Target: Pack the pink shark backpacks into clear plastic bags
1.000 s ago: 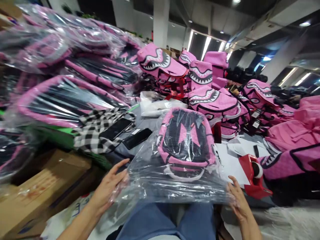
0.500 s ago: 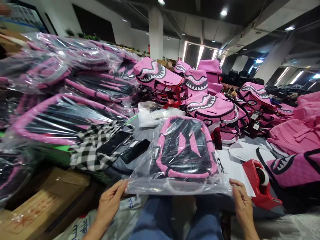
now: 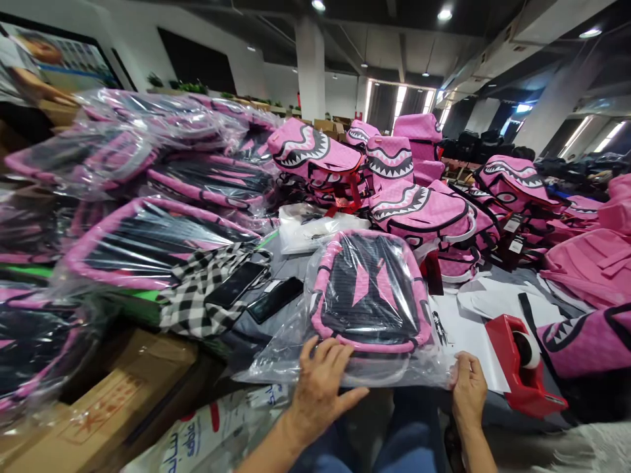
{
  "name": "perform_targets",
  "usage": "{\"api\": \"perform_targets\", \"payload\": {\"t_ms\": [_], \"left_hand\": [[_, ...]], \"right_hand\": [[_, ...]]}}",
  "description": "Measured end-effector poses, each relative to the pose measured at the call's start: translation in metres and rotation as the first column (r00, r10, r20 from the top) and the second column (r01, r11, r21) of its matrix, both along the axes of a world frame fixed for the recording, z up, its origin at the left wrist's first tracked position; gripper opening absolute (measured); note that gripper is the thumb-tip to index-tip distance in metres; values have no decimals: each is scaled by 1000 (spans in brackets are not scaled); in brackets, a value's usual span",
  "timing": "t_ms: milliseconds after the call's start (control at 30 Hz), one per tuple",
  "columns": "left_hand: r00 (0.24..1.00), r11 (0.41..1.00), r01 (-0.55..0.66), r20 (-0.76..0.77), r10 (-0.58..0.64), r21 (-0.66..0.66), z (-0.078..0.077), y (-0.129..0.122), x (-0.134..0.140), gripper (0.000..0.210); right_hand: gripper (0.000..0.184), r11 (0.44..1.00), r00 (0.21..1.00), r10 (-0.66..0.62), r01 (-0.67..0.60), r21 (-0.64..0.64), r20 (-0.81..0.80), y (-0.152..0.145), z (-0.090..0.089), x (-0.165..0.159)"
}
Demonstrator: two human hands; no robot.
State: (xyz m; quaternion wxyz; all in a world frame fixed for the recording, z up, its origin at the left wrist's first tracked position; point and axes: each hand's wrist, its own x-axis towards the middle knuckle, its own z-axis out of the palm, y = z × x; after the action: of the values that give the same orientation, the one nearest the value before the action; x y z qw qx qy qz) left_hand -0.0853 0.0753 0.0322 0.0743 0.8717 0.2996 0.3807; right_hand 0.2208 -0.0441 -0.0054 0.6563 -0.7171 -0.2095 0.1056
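Note:
A pink and black backpack (image 3: pixel 372 295) lies flat inside a clear plastic bag (image 3: pixel 280 351), its loose end toward me at the table's front edge. My left hand (image 3: pixel 323 387) rests on the bag by the backpack's lower edge, fingers stretched and thumb apart. At the bag's near right corner, my right hand (image 3: pixel 467 387) pinches the plastic. Just right of that hand stands a red tape dispenser (image 3: pixel 523 368) with a roll in it. Small scissors or snips (image 3: pixel 438 328) lie on white paper (image 3: pixel 470 345) beside the backpack.
Bagged backpacks (image 3: pixel 162 243) are piled on the left. Pink shark-mouth backpacks (image 3: pixel 419 210) are stacked behind and to the right. Two dark phones (image 3: pixel 275 299) lie near a checkered cloth (image 3: pixel 197 295). A cardboard box (image 3: pixel 113 401) sits low left. Another person (image 3: pixel 24 79) stands far left.
My left hand has let go of the bag's near left corner and moved right onto the plastic below the backpack. My right hand still grips its corner. The view has shifted slightly left.

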Motion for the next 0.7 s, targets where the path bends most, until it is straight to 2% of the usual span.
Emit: {"api": "perform_targets", "payload": {"t_ms": [33,100,233,400,467,567,633,700], "left_hand": [[998,999,50,-43,-51,-15,2,-2,10,53],[995,996,68,-76,-72,-54,5,-4,21,45],[988,985,113,-91,-125,-127,12,1,14,18],[973,960,196,-82,-216,-201,31,20,16,24],[964,909,217,-67,-257,-356,37,36,24,27],[953,742,208,-37,-299,-637,39,59,34,28],[953,655,191,-22,-303,-731,37,68,37,26],[957,626,185,-6,-290,-758,35,70,37,25]], "right_hand": [[63,1000,1000,-12,12,-7,7,0,0,0],[65,1000,1000,-23,23,-21,17,1,0,-2],[63,1000,1000,2,-2,-2,-9,3,3,-5],[62,1000,1000,-18,18,20,10,4,8,-4],[63,1000,1000,-12,12,-15,6,6,9,0],[65,993,997,55,-61,-97,-63,17,8,8],[66,984,986,102,-120,-134,-130,26,6,12],[66,974,976,129,-158,-163,-176,31,6,16]]}}
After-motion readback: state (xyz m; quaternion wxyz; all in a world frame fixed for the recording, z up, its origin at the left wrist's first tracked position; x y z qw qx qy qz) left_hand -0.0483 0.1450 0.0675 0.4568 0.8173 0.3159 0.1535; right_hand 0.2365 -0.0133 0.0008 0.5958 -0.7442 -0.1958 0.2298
